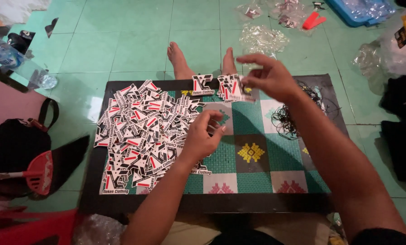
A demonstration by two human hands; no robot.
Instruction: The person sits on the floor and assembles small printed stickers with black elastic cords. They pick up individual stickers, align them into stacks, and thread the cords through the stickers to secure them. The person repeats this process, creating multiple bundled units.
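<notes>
A big heap of black, white and red die-cut tags (139,131) covers the left half of a dark board topped with a patterned green mat (252,154). My left hand (203,136) hovers at the heap's right edge, fingers curled and pinched together; whether it holds a tag is unclear. My right hand (268,77) is raised over the board's far edge, pinching a small stack of tags (232,88). A single tag (203,84) lies just left of that stack. A tangle of thin black strings (289,115) rests on the mat under my right wrist.
My bare feet (180,61) stick out past the board on the green tiled floor. Clear plastic bags (262,40) lie beyond them. A black bag (17,145) and red swatter (39,172) sit left; dark clothing (402,118) lies right. A blue tray (361,11) is top right.
</notes>
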